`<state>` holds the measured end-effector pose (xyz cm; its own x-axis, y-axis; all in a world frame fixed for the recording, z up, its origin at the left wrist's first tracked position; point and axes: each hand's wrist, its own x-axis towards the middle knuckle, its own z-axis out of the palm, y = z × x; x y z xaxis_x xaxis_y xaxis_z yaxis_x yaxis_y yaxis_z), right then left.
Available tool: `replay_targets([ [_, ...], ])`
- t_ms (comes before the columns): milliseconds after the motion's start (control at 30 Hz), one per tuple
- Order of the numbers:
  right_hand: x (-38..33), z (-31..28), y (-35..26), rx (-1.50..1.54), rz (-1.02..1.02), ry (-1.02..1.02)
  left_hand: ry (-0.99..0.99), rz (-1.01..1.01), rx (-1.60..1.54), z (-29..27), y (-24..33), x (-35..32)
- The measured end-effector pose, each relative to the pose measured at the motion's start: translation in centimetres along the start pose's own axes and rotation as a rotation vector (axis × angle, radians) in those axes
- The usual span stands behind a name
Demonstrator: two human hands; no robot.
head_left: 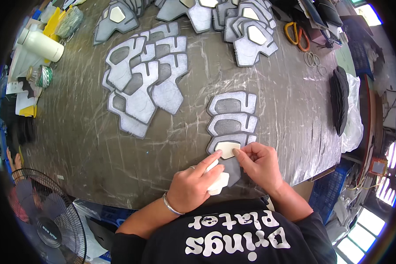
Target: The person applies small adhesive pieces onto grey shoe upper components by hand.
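In front of me, a column of overlapping grey shaped pads (250, 125) with dark borders runs up the table. A cream, angular flat piece (228, 150) lies over the recess of the nearest pad. My right hand (263, 166) pinches the right end of that piece between thumb and fingertips. My left hand (190, 188), wearing a bracelet, is closed around several similar cream pieces (218, 184), while its index fingertip touches the left end of the placed piece. Part of the nearest pad (236, 172) is hidden by my hands.
More grey pads (138, 103) overlap at left centre. Stacks of pads with cream inserts (246, 53) lie along the far side. Orange-handled scissors (297, 36), metal rings (311, 59) and a black bundle (340, 101) are on the right. A white bottle (42, 45) and fan (48, 229) are left.
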<state>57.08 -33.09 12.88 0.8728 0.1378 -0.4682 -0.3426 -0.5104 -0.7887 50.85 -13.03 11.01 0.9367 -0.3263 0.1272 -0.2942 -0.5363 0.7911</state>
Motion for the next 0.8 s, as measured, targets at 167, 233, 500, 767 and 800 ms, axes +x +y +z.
replay_targets([
  [167,0.3,-0.4,-0.2,0.094,0.031,0.001,0.016,-0.028,0.079,0.3,0.0,0.5],
  [233,0.4,-0.8,-0.9,0.204,0.165,-0.049,-0.012,-0.053,0.074,-0.2,0.4,0.7],
  [500,0.7,-0.9,-0.6,0.13,0.147,-0.031,-0.018,-0.084,0.065,-0.1,0.7,1.1],
  [767,1.1,-1.6,-0.9,-0.553,-0.486,0.201,0.027,-0.103,0.054,-0.1,0.8,1.1],
  [800,1.4,-1.9,-1.2,-0.6,-0.521,0.178,0.037,-0.101,0.065,-0.2,0.7,1.1],
])
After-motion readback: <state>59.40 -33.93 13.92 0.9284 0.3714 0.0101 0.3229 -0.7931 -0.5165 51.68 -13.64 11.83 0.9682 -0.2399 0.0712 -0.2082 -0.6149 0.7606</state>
